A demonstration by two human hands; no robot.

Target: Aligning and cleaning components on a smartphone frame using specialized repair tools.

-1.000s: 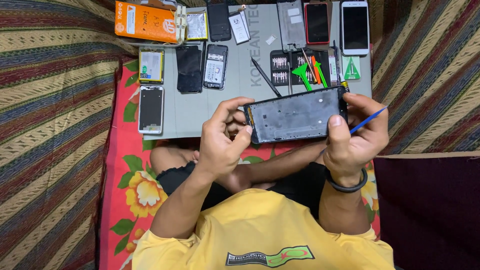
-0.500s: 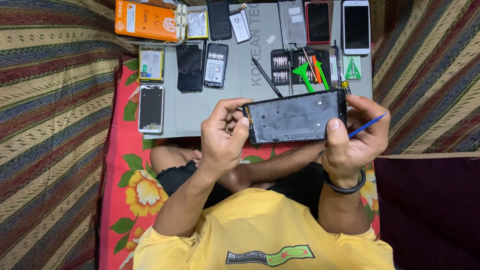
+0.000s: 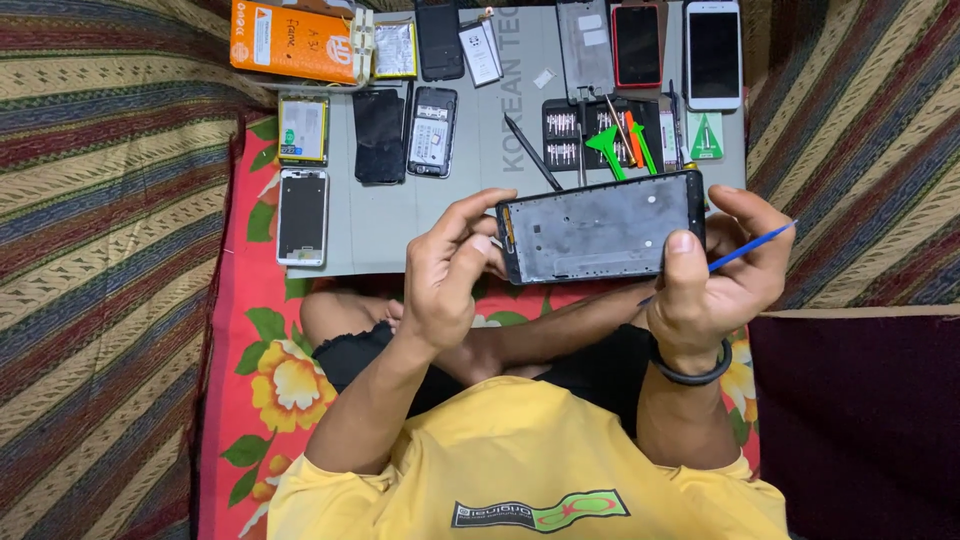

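A black phone frame (image 3: pixel 598 228) with a grey inner plate is held level over my lap, near the grey work mat's (image 3: pixel 372 225) front edge. My right hand (image 3: pixel 712 285) grips its right end, thumb on the plate, and also holds a thin blue tool (image 3: pixel 757 246) that points out to the right. My left hand (image 3: pixel 450 270) is at the frame's left end, fingers curled against that edge.
On the mat lie several phones and phone parts: a white phone (image 3: pixel 302 215), a dark panel (image 3: pixel 379 135), an open phone back (image 3: pixel 433 131), a red-edged phone (image 3: pixel 637 45), a white phone (image 3: pixel 713 53), an orange box (image 3: pixel 295 40), a screwdriver bit set with green pry tools (image 3: pixel 608 138).
The frame and both hands have stayed almost in place; my left fingers have shifted slightly at the frame's left edge.
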